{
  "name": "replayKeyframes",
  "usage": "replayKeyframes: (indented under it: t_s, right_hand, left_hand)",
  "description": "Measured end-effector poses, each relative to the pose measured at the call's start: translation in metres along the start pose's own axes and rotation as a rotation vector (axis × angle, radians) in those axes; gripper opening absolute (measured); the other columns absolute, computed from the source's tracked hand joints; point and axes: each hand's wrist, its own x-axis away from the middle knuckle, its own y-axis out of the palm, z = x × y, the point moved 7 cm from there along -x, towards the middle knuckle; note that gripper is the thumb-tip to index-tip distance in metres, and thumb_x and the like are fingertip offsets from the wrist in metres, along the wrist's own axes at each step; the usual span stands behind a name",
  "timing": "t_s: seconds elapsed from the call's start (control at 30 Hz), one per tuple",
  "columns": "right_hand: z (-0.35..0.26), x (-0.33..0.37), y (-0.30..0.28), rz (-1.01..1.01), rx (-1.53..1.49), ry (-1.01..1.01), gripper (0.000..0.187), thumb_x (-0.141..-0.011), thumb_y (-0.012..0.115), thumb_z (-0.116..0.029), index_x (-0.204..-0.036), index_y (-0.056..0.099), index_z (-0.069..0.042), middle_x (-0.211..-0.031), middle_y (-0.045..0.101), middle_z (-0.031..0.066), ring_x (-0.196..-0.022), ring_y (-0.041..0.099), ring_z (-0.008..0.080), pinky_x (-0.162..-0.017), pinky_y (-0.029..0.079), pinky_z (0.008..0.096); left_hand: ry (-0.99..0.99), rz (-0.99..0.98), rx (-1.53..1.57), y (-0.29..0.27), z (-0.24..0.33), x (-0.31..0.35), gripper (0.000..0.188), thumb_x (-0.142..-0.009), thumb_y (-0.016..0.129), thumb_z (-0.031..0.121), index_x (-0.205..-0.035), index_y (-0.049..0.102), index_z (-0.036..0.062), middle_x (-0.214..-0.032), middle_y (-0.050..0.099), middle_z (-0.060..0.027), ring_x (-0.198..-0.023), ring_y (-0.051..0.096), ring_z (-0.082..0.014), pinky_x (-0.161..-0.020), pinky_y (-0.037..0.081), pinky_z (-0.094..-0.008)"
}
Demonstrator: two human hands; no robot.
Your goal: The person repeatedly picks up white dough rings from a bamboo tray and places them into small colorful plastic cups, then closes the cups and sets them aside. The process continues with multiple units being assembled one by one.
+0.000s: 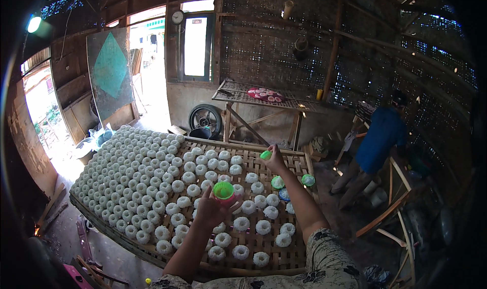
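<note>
My left hand (208, 207) is closed around a small stack of plastic moulds (223, 190), green on top with pink below. Farther off and to the right, my right hand (276, 162) pinches a single green mould (266, 155) between its fingers. Both hands are over a woven bamboo rack (297, 163) covered with white ring-shaped cakes (242, 223). Beneath my right forearm sit a green mould with white filling (277, 182) and a blue one (284, 194), partly hidden by the arm. Another filled green mould (308, 180) lies by the right edge.
Tightly packed rings fill the rack's left side. Behind it stand a bamboo table (238, 91) with a red tray (265, 94) and a wheel (205, 117) against the wall. At right, a person in a blue shirt (378, 137) bends near a wooden frame (384, 214). A doorway opens at left.
</note>
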Motion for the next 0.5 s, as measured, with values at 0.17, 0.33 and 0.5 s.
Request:
replayKeyframes:
  t_s: [0.17,0.33,0.5]
  right_hand:
    - [-0.006,0.023,0.017,-0.204,0.091,0.111,0.064,-0.068,0.081,-0.043,-0.1,0.041,-0.006,-0.09,0.057,0.0165,-0.084,0.061,0.0338,-0.074,0.048,0.0402]
    - [-0.046,0.017,-0.021,-0.06,-0.232,0.101,0.058,-0.075,0.076,-0.043,-0.104,0.044,-0.005,-0.095,0.057,0.0137,-0.086,0.06,0.0256,-0.075,0.049,0.0375]
    - [-0.149,0.059,-0.002,-0.503,-1.059,0.243,0.046,-0.086,0.065,-0.041,-0.109,0.048,-0.006,-0.099,0.055,0.0049,-0.093,0.055,0.0157,-0.083,0.045,0.0311]
  left_hand:
    - [0.003,-0.052,0.048,-0.028,-0.002,0.0,0.056,-0.097,0.034,0.054,-0.124,0.051,0.008,-0.12,0.057,-0.0143,-0.123,0.047,-0.0396,-0.108,0.029,-0.0572]
    - [-0.004,0.006,0.059,-0.014,-0.01,0.002,0.07,-0.093,0.033,0.063,-0.126,0.048,0.0032,-0.121,0.055,-0.0179,-0.124,0.045,-0.0413,-0.108,0.028,-0.0584]
    - [-0.042,-0.035,0.11,-0.012,-0.026,-0.016,0.075,-0.092,0.032,0.066,-0.13,0.043,0.0025,-0.127,0.049,-0.0213,-0.125,0.043,-0.0428,-0.107,0.029,-0.0607]
